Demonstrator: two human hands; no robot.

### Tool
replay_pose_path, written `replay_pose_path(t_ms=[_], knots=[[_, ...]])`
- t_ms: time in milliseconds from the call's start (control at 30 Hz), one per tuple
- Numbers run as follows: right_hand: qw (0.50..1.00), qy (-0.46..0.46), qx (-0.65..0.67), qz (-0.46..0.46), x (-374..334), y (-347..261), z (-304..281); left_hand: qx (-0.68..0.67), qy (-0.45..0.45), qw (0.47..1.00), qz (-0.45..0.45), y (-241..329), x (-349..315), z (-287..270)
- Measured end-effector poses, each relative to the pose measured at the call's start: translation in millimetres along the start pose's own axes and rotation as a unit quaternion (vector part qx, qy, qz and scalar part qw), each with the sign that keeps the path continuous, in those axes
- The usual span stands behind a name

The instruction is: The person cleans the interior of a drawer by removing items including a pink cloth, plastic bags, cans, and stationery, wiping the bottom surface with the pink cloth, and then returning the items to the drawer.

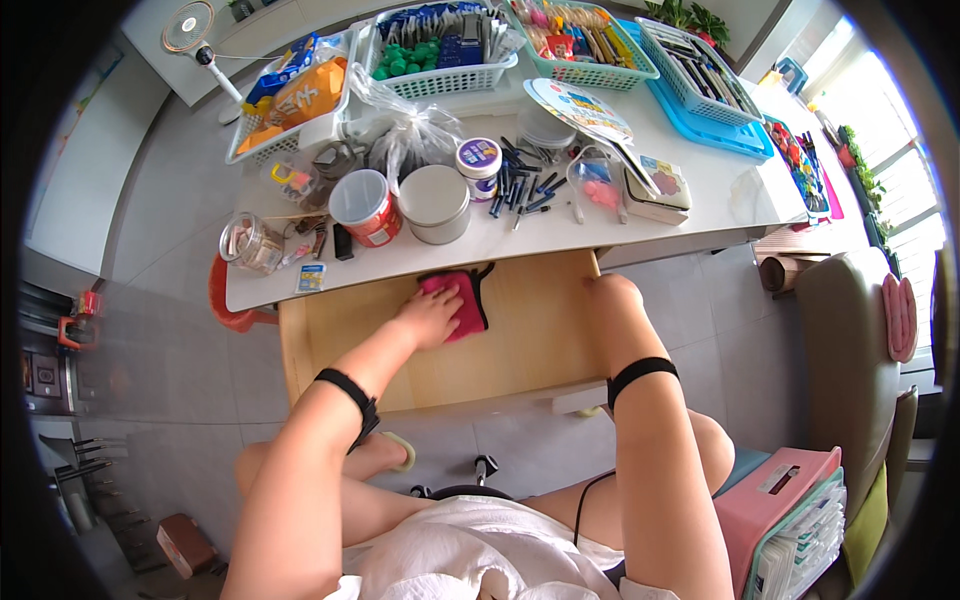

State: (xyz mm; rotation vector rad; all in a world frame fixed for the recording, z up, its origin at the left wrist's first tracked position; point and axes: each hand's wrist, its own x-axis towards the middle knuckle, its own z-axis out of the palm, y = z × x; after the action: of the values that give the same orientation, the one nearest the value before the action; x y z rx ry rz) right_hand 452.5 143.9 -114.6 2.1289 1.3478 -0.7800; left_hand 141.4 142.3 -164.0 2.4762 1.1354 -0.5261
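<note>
In the open drawer of pale smooth wood (540,325), at the middle of the frame, your left hand (428,316) lies with extended fingers on the pink-red cloth with black edging (470,312), while right of centre your right hand (612,292) meets the drawer's side, fingers hidden, so I cannot tell its grip.

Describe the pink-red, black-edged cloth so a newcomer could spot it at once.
Start at the long white desk, then drop to the pale wooden open drawer at its front. Inside, under the bare left hand, lies the pink-red, black-edged cloth. Its vivid colour and dark trim set it apart from the plain wood around it.
</note>
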Motion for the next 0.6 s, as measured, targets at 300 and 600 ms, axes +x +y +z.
replay_pose_path(t_ms=[300, 600], knots=[[0.996, -0.060, 0.066, 0.016, 7.6, -1.3, -7.2, -0.144, 0.120, 0.982, 0.034, 53.7, 137.5, -1.5], [0.996, -0.084, -0.015, 0.017, 16.9, -2.0, -7.6, -0.012, 0.205, 0.947, 0.246, 123.2, 137.9, 25.3]])
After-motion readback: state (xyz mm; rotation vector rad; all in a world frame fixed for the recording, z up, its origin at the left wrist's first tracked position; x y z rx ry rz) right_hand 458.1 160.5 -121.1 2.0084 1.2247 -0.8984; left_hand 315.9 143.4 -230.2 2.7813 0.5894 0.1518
